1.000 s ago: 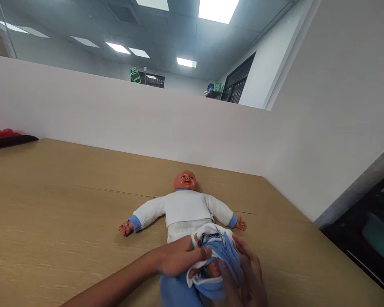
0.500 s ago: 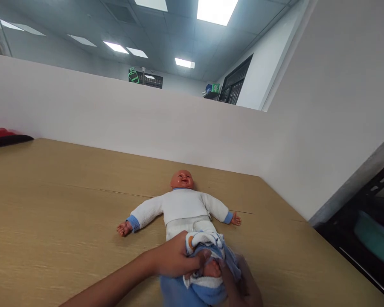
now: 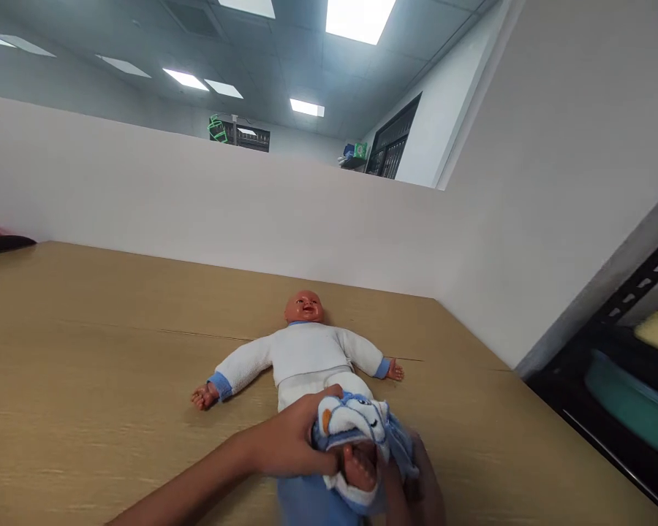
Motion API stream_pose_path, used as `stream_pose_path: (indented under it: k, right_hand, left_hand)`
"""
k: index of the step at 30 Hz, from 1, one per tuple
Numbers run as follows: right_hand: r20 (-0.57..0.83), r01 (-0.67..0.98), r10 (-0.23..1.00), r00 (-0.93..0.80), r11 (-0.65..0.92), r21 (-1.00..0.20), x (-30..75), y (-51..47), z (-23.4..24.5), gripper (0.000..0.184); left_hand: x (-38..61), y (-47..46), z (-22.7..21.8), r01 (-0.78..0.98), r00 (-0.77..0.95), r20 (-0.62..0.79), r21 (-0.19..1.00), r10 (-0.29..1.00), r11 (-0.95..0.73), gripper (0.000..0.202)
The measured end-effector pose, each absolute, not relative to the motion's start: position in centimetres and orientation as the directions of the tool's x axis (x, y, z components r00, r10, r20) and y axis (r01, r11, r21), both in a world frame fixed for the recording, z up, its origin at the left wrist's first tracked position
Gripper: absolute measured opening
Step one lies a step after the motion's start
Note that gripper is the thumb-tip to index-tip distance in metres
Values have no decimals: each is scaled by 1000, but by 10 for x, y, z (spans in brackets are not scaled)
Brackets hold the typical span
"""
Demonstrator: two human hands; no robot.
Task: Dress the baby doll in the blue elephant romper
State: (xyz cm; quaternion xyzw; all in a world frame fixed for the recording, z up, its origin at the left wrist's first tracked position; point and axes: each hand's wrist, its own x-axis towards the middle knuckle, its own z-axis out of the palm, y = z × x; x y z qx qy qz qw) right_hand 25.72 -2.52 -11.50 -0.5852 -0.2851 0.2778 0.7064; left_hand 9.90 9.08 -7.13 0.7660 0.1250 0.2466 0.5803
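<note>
A baby doll (image 3: 303, 349) in a white top with blue cuffs lies on its back on the wooden table (image 3: 88, 351), arms spread. Over its legs is a bunched blue and white garment (image 3: 351, 424) with an animal face on it. My left hand (image 3: 290, 442) is closed on the left side of this garment near the doll's waist. My right hand (image 3: 417, 482) grips the garment from the right and below, partly hidden by the cloth. A doll's foot (image 3: 356, 466) shows between my hands.
White partition walls close off the table at the back and right. A black and red object (image 3: 0, 241) lies at the far left edge. A dark metal shelf (image 3: 625, 365) with a teal item stands on the right.
The garment has been pulled further up the doll's legs toward its waist, and the animal face now shows on top. Both hands kept their hold. The view has shifted slightly right.
</note>
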Motion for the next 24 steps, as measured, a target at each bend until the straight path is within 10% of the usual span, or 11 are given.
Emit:
stream_pose_path:
  k: [7,15,24]
  right_hand:
    - [245,115,830,500,217,-969,275,-24,-130,42]
    - [97,-53,852,514,145,-988,286,-12,-130,47]
    - [62,-73,867,494,112,-991,312,14,-159,55]
  left_hand:
    - [91,88,-84,-88,892,225,938,393,-336,67]
    - [90,91,-76,-121,772,303,933,559,-339,66]
    - [90,100,-88,-122,718,109,992,687,-29,74]
